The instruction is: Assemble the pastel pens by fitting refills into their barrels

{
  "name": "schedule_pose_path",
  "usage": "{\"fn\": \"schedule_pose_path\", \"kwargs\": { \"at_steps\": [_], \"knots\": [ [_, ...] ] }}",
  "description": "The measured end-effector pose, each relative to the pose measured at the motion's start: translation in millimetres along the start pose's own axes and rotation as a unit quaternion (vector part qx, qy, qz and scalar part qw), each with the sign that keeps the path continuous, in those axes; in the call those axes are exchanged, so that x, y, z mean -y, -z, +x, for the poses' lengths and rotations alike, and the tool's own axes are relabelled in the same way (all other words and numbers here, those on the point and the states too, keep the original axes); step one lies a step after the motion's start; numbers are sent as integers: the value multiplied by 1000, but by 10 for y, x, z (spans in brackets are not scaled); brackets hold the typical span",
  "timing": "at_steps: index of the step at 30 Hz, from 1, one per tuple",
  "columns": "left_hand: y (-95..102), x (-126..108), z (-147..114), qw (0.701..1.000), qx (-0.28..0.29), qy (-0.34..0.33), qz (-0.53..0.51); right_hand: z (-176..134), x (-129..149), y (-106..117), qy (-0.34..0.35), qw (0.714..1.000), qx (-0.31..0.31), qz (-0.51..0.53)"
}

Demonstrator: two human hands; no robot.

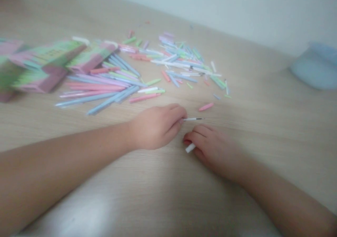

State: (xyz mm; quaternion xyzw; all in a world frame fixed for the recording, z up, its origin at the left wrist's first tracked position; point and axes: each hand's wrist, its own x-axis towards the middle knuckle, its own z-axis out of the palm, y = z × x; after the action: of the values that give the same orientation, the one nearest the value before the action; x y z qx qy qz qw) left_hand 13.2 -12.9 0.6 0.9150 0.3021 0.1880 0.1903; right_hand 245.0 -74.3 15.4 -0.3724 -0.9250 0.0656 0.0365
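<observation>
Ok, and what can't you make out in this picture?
In the head view:
Thin white rod: one end hidden by the left hand.
White piece: one end covered by the right hand.
Pastel boxes: print blurred, leftmost cut off by the left edge.
Blue-grey object: blurred, cut off by the right edge.
Far pile: pieces too small and blurred to count.

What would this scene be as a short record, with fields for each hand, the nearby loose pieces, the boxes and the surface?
Left hand: left hand gripping a thin white stick with a dark tip
Right hand: right hand holding a white piece
Beyond hands: pink piece, scattered pastel sticks
Boxes: pink-and-green boxes at left, print blurred
Surface: wood-grain table
</observation>
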Motion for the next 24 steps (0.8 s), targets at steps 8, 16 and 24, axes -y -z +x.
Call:
{"fn": "schedule_pose_path", "kwargs": {
  "at_steps": [8, 16, 24],
  "knots": [
    [5, 2, 1, 1000, 5, -2, 11, -80, -94, 44, 44, 998, 14, -46],
    [8, -7, -2, 1000, 4, -5, 15, -117, -29, 110, 52, 984, 19, -171],
    [16, -11, -1, 1000, 9, -2, 15, -115, -87, 100, 12, 996, 16, -86]
  ]
}}
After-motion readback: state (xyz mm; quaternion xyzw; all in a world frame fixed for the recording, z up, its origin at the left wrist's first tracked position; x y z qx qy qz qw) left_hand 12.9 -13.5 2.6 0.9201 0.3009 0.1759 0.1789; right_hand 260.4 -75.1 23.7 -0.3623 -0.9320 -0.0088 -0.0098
